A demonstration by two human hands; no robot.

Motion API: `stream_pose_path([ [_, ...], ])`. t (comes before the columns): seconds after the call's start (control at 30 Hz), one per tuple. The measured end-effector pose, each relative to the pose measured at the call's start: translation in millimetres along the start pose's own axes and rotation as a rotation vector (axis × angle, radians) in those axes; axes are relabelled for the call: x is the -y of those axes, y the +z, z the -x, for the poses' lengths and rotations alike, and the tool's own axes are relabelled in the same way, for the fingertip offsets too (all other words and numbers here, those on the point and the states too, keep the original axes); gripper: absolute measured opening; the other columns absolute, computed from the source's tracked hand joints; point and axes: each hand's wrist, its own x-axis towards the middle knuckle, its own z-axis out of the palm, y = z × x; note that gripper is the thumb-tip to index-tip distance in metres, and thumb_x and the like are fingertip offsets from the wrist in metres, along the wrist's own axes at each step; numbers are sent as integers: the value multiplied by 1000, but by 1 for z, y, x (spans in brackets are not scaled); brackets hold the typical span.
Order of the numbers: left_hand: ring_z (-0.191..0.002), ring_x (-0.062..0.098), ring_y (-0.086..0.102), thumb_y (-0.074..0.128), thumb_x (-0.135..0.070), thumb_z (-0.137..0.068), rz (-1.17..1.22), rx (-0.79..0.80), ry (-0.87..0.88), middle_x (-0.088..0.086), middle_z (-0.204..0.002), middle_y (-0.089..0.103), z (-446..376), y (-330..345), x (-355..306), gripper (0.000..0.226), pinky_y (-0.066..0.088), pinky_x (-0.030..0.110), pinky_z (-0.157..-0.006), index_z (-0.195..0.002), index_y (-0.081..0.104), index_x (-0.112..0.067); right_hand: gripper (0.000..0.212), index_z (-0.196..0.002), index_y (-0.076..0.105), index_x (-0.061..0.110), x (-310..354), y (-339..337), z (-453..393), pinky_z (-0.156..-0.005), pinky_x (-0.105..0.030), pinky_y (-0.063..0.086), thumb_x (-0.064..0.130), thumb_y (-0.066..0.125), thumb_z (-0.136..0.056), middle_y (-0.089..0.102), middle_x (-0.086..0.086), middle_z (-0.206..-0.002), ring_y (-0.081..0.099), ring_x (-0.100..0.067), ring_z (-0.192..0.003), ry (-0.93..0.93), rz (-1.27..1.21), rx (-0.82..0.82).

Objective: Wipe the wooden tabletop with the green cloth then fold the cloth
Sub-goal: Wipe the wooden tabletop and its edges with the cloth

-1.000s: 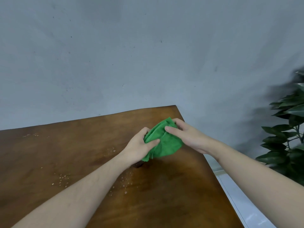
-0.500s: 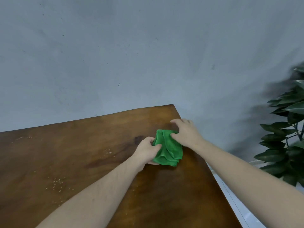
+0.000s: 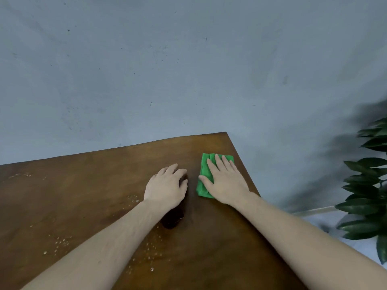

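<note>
The green cloth (image 3: 204, 169) lies folded into a small rectangle on the wooden tabletop (image 3: 83, 195), close to its far right corner. My right hand (image 3: 225, 183) rests flat on top of the cloth, fingers stretched out and slightly apart, covering most of it. My left hand (image 3: 165, 189) sits on the bare wood just left of the cloth, fingers loosely curled, holding nothing and apart from the cloth.
Small water droplets (image 3: 60, 243) dot the wood at the left and near my left forearm. A dark patch (image 3: 172, 218) shows under my left wrist. The table's right edge runs beside the cloth. A leafy plant (image 3: 368, 185) stands to the right, against a grey wall.
Both hands held the bunched cloth above the table. Now it lies flat and folded nearer the right edge under my right palm, and my left hand has let go and drawn left.
</note>
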Motion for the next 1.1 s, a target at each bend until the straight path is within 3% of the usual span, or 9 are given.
stream_pose_path([
  [0.13,-147,24,29,29,-50,-103,-100,115,-15,-5,-162,27,-15,-4,1,49,35,39,-115,-152,32,-43,72,-162,4,22,-32,-9,-60,-126,-41,-2,62,11,-102,-4,-6,-169,-5,-23,-155,34,21,24],
  [0.3,-146,23,33,30,-52,-103,-134,185,6,-4,-162,27,-25,-8,6,49,39,38,-113,-152,30,-45,68,-162,8,21,-35,-12,-124,-126,-41,0,56,14,-104,1,-4,-169,0,-23,-156,70,25,-17],
  [0.5,-145,26,35,33,-46,-102,-77,120,35,-5,-159,34,-19,-4,7,48,33,37,-116,-149,38,-42,64,-162,9,23,35,-3,-145,-125,-40,-2,53,16,-105,3,1,-169,1,-21,-155,-344,67,45],
  [0.57,-144,26,35,33,-45,-102,-72,105,37,-6,-159,35,-19,-4,8,48,31,35,-116,-149,39,-42,65,-162,9,24,39,-3,-146,-124,-38,-2,54,17,-105,3,2,-169,1,-20,-155,-395,69,56],
  [0.7,-146,22,32,33,-51,-101,-83,140,-9,-6,-161,29,-21,-6,5,49,31,33,-115,-150,34,-47,67,-162,9,24,5,-8,-145,-124,-38,-1,57,14,-104,2,1,-169,1,-19,-155,-341,73,34],
  [0.87,-148,21,28,30,-52,-102,-104,186,-17,-8,-163,24,-20,-11,-1,49,36,34,-113,-151,30,-47,68,-162,7,25,-65,-15,-144,-126,-40,0,59,11,-103,-2,0,-169,-2,-20,-156,-78,46,39],
  [0.97,-149,20,26,32,-50,-102,-82,187,-15,-9,-163,23,-19,-13,0,50,35,33,-114,-152,29,-47,66,-162,7,24,-74,-15,-148,-126,-40,-1,56,13,-104,-1,-2,-169,-2,-24,-156,39,28,26],
  [1.1,-150,18,23,34,-47,-102,-56,184,-5,-8,-163,21,-16,-10,5,52,27,32,-118,-153,28,-42,64,-162,7,25,-37,-11,-144,-126,-42,-2,52,14,-104,1,1,-169,-2,-24,-156,-99,50,20],
])
